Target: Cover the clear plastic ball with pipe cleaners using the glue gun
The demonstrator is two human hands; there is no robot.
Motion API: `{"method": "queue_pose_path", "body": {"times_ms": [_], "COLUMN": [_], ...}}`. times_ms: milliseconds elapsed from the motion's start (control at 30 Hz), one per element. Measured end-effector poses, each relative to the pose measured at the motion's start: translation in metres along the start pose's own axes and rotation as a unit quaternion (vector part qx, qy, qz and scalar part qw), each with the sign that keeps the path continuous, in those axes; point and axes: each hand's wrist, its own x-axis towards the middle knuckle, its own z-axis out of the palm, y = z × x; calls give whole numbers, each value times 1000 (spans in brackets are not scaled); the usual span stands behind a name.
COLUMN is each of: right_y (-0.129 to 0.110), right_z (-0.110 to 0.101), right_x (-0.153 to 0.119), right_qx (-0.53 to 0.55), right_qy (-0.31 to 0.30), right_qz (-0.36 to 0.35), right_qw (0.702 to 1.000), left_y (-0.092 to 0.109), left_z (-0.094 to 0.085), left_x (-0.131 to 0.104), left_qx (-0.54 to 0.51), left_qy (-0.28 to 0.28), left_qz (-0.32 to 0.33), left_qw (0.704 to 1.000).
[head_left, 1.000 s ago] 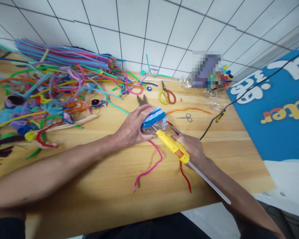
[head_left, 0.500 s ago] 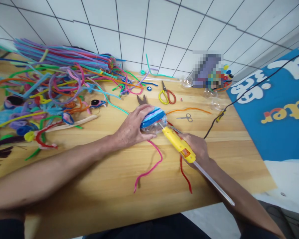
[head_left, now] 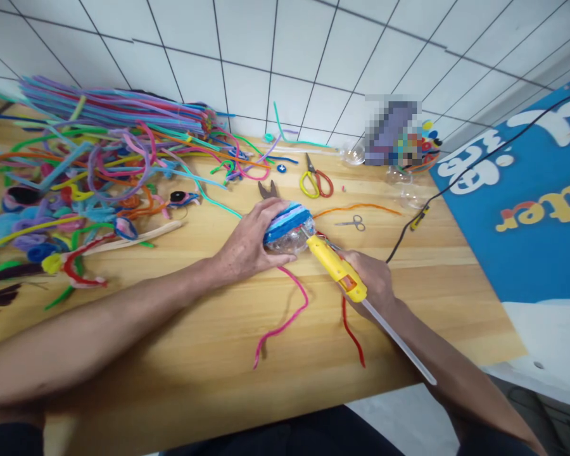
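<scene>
Fingers and thumb of my left hand point(head_left: 249, 244) wrap round a clear plastic ball point(head_left: 292, 242), its upper side covered by rows of blue and lilac pipe cleaners point(head_left: 289, 221). My right hand point(head_left: 368, 275) grips a yellow glue gun point(head_left: 335, 263), with a long translucent glue stick point(head_left: 401, 345) sticking out of its back. The gun's nozzle is at the ball's right side; whether it touches is too small to tell. A pink pipe cleaner point(head_left: 301, 304) trails below the ball, and a red one point(head_left: 351, 332) lies under my right hand.
Pliers point(head_left: 267, 190), yellow-and-red-handled scissors point(head_left: 316, 180) and small scissors point(head_left: 354, 223) lie beyond the ball. Tangled pipe cleaners point(head_left: 123, 164) and a thick bundle point(head_left: 118, 107) fill the left. Clear balls point(head_left: 413, 196) stand at the back right, near a black cord point(head_left: 401, 237).
The view has shifted slightly, so everything sits a little further left. Both hands keep their hold, and the glue gun's nozzle stays at the ball's right side.
</scene>
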Motion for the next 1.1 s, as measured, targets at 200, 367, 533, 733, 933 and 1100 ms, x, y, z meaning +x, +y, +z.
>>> {"method": "queue_pose_path", "body": {"times_ms": [200, 367, 533, 733, 933, 1100], "right_y": [-3, -3, -1, -1, 3, 0], "right_z": [7, 3, 1, 6, 3, 6], "right_x": [2, 1, 1, -1, -5, 1], "right_qx": [42, 36, 10, 31, 9, 31], "right_qy": [6, 10, 13, 19, 15, 29], "right_qz": [-23, -18, 7, -19, 21, -23], "right_qw": [999, 999, 1000, 999, 1000, 999], "left_y": [0, 0, 1, 2, 2, 2], "left_z": [0, 0, 0, 0, 0, -1], "left_x": [0, -1, -1, -1, -1, -1], "left_qx": [1, 13, -1, 19, 13, 9], "left_qy": [0, -10, -1, -13, -8, -13], "left_qz": [12, 0, 4, -4, -1, 5], "left_qw": [1000, 1000, 1000, 1000, 1000, 1000]}}
